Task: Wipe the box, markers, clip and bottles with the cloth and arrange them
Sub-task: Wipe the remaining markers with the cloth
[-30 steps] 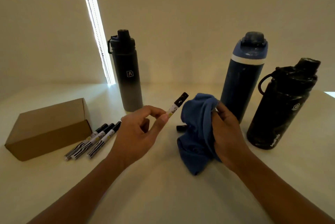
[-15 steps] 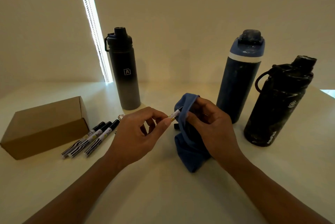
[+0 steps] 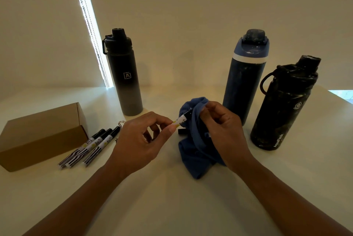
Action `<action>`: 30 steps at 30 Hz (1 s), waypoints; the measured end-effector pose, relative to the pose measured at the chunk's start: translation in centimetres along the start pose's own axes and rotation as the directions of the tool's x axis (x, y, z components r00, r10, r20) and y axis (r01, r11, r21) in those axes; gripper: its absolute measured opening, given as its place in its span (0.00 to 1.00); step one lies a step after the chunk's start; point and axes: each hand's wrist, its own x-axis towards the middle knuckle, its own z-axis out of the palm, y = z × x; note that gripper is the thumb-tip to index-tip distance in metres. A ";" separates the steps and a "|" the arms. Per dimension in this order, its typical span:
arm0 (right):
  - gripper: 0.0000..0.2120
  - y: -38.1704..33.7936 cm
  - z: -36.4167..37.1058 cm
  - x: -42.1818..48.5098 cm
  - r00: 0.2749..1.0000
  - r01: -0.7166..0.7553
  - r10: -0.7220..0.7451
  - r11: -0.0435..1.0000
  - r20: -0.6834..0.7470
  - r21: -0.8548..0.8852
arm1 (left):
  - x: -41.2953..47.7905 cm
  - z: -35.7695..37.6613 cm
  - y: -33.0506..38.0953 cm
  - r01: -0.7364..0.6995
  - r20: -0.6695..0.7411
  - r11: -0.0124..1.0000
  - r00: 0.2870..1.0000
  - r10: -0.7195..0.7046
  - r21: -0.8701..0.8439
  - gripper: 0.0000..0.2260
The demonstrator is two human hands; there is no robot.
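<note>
My left hand (image 3: 142, 140) pinches a white marker (image 3: 180, 120) by its lower end. The marker's black cap end is tucked into the blue cloth (image 3: 196, 151), which my right hand (image 3: 221, 130) grips around it. Three more markers (image 3: 91, 146) lie side by side next to the brown cardboard box (image 3: 40, 134) at the left. A binder clip (image 3: 120, 123) peeks out behind my left hand. A black-to-grey bottle (image 3: 126, 77) stands at the back left, a blue bottle (image 3: 245, 71) and a speckled black bottle (image 3: 284, 106) at the right.
A small black object (image 3: 181, 132) lies on the white table (image 3: 172, 197) just left of the cloth. A wall with a bright window strip (image 3: 89, 25) closes the back. The table's right edge (image 3: 336, 96) is near the speckled bottle.
My right hand brought the cloth up over the marker's cap end, which stood bare a second ago. The left hand has kept its pinch on the marker.
</note>
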 end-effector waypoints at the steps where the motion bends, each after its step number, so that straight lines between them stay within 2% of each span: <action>1: 0.07 0.0 0.2 -0.1 1.000 0.010 -0.010 1.000 0.015 -0.017 | -0.1 0.0 -0.1 0.001 -0.002 1.000 1.000 -0.001 0.003 0.07; 11: 0.08 0.0 0.4 0.0 0.994 0.074 -0.085 0.988 -0.074 -0.139 | 0.1 0.2 0.0 -0.013 0.001 1.000 1.000 0.013 -0.012 0.07; 17: 0.11 -0.3 1.1 -0.2 0.996 0.076 -0.074 0.996 0.048 -0.043 | -0.3 -0.2 -0.2 0.015 -0.007 1.000 1.000 -0.015 0.016 0.07; 24: 0.09 -0.1 0.7 0.1 0.997 0.082 -0.083 0.995 -0.003 -0.062 | -0.2 -0.1 0.1 0.004 -0.017 1.000 1.000 -0.004 0.022 0.05; 30: 0.09 -0.4 1.0 -0.1 0.998 0.052 -0.052 0.999 0.022 0.006 | -0.3 -0.1 0.2 -0.010 -0.045 1.000 0.999 0.010 0.007 0.06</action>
